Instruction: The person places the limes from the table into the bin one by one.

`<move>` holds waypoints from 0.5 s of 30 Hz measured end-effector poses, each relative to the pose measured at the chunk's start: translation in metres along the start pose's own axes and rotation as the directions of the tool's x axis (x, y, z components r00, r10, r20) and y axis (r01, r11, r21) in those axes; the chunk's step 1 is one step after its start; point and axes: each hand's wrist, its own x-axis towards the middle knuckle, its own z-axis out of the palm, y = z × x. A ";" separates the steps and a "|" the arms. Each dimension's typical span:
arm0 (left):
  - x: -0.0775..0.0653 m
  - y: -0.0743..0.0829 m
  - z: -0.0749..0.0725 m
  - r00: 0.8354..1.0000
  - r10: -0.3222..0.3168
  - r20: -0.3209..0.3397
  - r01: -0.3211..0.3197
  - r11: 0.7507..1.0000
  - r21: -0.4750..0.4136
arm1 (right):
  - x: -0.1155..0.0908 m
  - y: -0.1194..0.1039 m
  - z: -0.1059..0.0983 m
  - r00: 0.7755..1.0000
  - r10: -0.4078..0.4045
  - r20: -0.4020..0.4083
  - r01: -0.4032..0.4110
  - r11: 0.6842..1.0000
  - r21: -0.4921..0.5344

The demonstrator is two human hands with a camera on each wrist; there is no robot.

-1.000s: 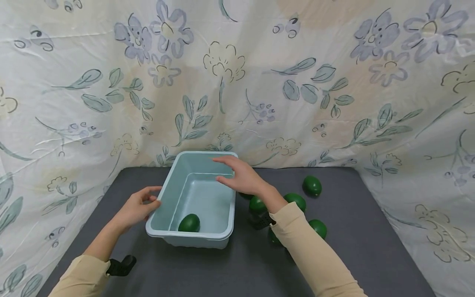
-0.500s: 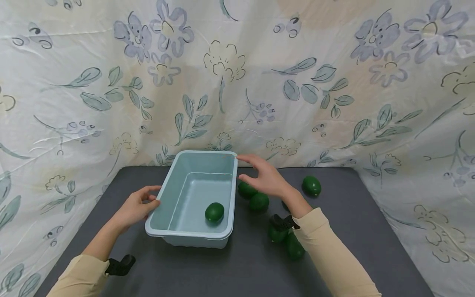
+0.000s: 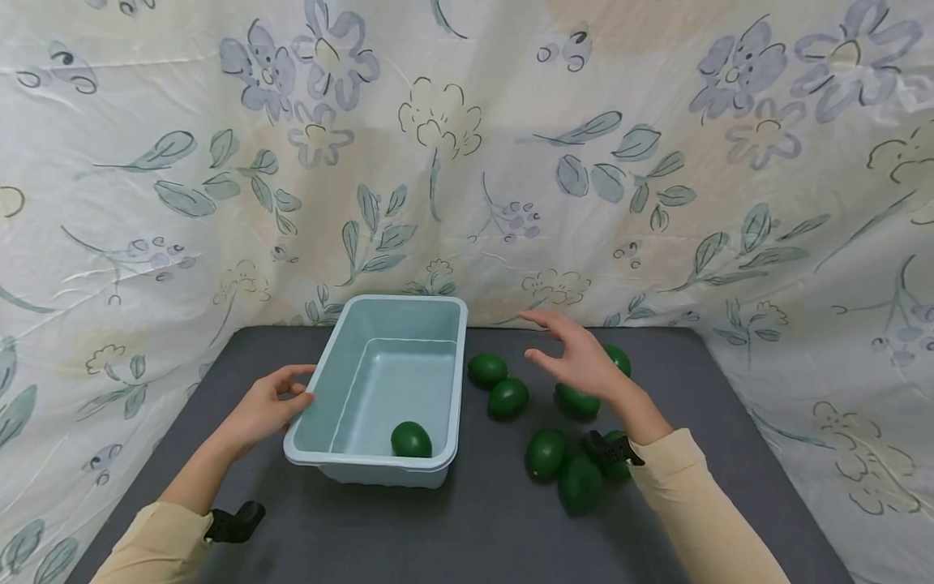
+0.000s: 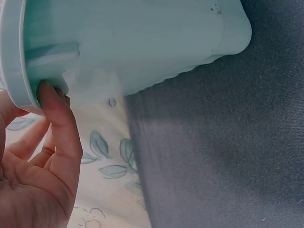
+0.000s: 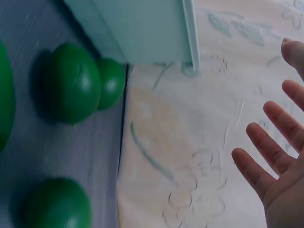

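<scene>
A light blue plastic basin (image 3: 372,462) stands left of the middle on the dark table, with one smooth green avocado (image 3: 411,440) near its front wall. My left hand (image 3: 266,410) holds the basin's left rim. In the left wrist view its fingers (image 4: 61,118) bend around the rim's edge. To the right of the basin, my right hand (image 3: 580,357) hovers with spread fingers and holds nothing. Below and around it lie several green avocados, the nearest being one avocado (image 3: 575,403) partly under the wrist. The right wrist view shows that hand (image 5: 285,171) apart from the fruit.
Two avocados (image 3: 508,398) lie close along the basin's right side. A front group of avocados (image 3: 580,484) sits by the right forearm, one partly hidden by the black wrist strap (image 3: 609,448). A flowered cloth (image 3: 467,162) hangs behind the grey table (image 3: 409,535).
My right hand has moved right, from over the basin to above the loose avocados. The avocado in the basin has rolled right, then partway back. My left hand stays at the rim.
</scene>
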 end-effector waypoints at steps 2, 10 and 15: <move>0.000 0.000 0.000 1.000 0.000 0.001 0.000 1.000 -0.001 | -0.006 0.005 -0.004 1.000 0.011 -0.007 -0.011 1.000 -0.003; 0.001 -0.002 0.000 1.000 0.004 -0.005 -0.004 1.000 0.009 | -0.034 0.028 -0.011 0.999 0.010 -0.033 -0.011 0.999 -0.049; 0.001 -0.002 0.001 1.000 0.003 -0.012 -0.002 1.000 0.020 | -0.056 0.042 -0.011 0.999 0.041 -0.010 -0.041 0.997 -0.070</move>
